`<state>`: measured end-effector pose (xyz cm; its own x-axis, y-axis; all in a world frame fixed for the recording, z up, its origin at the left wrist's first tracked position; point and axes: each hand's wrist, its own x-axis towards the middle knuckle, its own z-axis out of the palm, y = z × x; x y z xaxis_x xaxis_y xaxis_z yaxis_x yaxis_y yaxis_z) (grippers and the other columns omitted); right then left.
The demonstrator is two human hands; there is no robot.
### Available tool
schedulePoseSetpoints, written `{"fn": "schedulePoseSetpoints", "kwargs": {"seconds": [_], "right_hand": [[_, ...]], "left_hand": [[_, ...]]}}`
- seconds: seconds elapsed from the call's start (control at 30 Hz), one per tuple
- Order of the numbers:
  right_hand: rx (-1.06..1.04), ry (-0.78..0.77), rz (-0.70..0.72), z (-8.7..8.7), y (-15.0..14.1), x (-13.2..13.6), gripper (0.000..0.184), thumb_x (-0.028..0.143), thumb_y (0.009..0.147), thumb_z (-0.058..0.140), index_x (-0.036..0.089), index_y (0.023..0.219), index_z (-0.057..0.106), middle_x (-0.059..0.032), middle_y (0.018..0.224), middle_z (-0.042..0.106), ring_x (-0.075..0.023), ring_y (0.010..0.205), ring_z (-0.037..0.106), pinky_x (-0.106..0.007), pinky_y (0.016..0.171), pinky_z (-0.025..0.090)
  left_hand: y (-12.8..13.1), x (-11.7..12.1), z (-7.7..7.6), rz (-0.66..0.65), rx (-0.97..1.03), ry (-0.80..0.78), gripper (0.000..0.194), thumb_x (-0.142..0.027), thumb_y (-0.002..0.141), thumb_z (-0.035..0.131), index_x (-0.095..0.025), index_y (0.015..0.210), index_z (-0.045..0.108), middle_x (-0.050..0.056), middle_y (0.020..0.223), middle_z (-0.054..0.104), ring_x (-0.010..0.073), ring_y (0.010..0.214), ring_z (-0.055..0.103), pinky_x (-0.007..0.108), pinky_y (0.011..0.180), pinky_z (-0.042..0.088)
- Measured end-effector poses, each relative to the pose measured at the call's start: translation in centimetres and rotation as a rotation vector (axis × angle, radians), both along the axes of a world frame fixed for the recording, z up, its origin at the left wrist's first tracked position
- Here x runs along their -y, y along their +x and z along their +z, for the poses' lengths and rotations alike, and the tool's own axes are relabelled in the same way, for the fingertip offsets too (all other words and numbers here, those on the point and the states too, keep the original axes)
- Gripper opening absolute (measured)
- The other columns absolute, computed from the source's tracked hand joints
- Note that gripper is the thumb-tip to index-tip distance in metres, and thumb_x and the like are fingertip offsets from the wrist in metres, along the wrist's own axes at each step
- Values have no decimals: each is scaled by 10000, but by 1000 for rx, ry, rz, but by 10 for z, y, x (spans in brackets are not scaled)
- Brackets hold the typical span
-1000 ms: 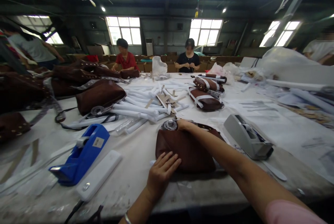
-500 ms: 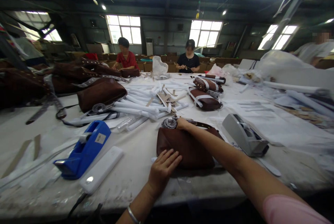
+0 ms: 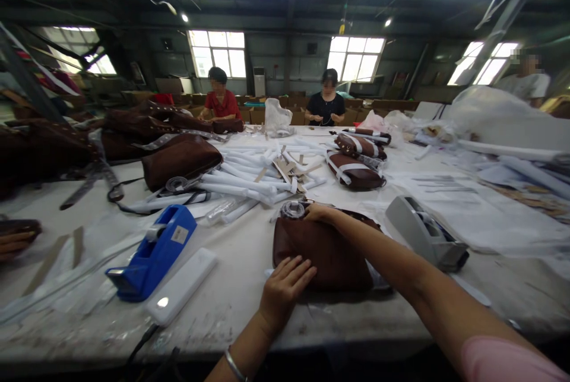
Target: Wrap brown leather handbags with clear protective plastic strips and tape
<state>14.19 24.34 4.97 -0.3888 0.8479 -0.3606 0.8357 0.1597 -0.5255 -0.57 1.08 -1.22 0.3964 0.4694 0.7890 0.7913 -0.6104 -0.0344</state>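
At lower centre of the frame, a worker's left hand (image 3: 285, 290), fingers slightly spread, lies on a brown bag (image 3: 325, 257); uneven pressure could skew it. An outward swing of the right forearm (image 3: 383, 248) could knock the gray tape dispenser (image 3: 416, 233). At the bag's top edge, the right hand's (image 3: 317, 213) fingertips are hidden, their grip unclear; a tug could unwind the adjacent wrapped coil (image 3: 293, 210).

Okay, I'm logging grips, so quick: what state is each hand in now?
Left hand: open, lying on the near bag.
Right hand: at that bag's top edge, beside the roll; grip can't be told.
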Motion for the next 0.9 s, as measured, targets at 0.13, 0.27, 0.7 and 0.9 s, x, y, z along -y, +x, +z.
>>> {"fn": "schedulePoseSetpoints", "kwargs": {"seconds": [0.13,0.27,0.7,0.9], "right_hand": [[-175,9,42,-2,16,5,212,337,860,690,141,939,699,-21,878,718,-165,793,670,-302,759,552],[-352,118,81,3,30,18,260,399,762,721,149,830,702,-8,780,698,-172,763,643,-293,753,521],[-813,437,-38,52,23,48,463,652,784,629,199,879,599,-15,816,634,-155,726,604,-280,699,515],[-477,498,-118,39,54,58,487,657,895,472,203,868,644,-24,714,662,-180,648,623,-305,679,501]], "left_hand": [[1,0,-2,1,10,-19,350,-147,996,462,-260,1279,633,9,1240,700,178,1178,638,370,1025,536],[2,0,-3,-15,14,-14,335,-154,1000,457,-263,1255,646,-6,1228,706,169,1164,645,365,1023,537],[0,-1,2,-59,-18,-14,358,-123,993,454,-229,1295,614,13,1270,685,181,1218,611,385,1043,524],[1,-1,1,-53,-2,-21,354,-135,999,445,-231,1293,618,25,1253,693,184,1215,613,382,1044,523]]}}
